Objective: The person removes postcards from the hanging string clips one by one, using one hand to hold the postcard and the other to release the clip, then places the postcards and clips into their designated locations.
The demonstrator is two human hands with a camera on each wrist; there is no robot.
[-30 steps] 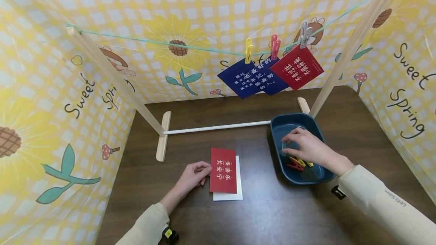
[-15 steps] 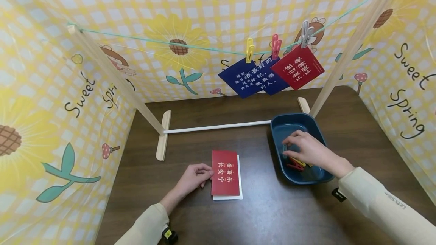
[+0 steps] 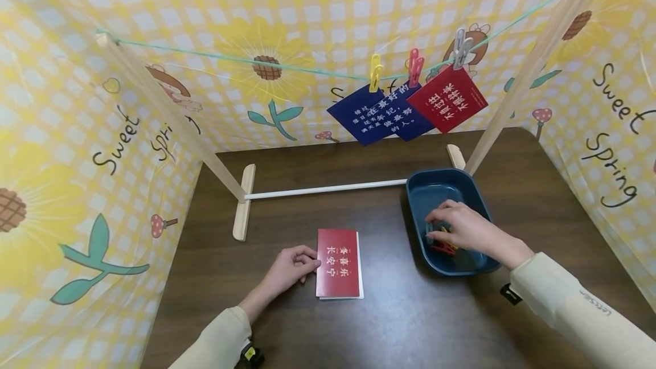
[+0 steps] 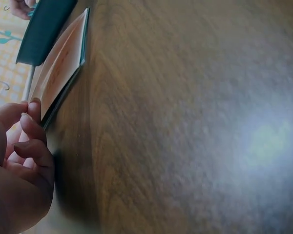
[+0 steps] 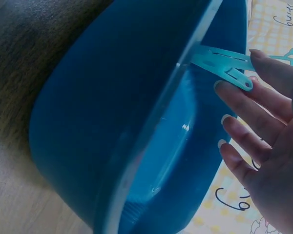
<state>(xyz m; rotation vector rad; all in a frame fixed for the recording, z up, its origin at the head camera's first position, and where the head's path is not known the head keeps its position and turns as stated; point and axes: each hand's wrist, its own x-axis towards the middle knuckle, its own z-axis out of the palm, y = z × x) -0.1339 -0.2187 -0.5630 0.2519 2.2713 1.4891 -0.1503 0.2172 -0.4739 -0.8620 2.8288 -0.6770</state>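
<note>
My left hand point(image 3: 291, 268) pinches the left edge of a red card point(image 3: 338, 286) with gold characters, between thumb and fingers. The card lies over a stack of white-edged cards point(image 3: 361, 278) on the table; in the left wrist view the red card's edge is lifted a little on the left. My right hand point(image 3: 463, 228) is over the dark blue plastic basin point(image 3: 410, 204) and pinches a teal clothespin point(image 5: 224, 63) by its handle ends. Several red and yellow clothespins point(image 3: 445, 248) lie in the basin below, partly hidden by the hand.
A green cord point(image 3: 225, 57) runs between two wooden posts point(image 3: 179, 124). From it hang two blue cards point(image 3: 356, 115) and a red card point(image 3: 448, 101), held by yellow, pink and grey clothespins point(image 3: 462, 50). A white rod point(image 3: 328, 189) joins the post bases on the table.
The red card has shifted slightly down and lies more squarely over the stack, still in the left hand. The right hand has lowered slightly in the basin with the teal clothespin.
</note>
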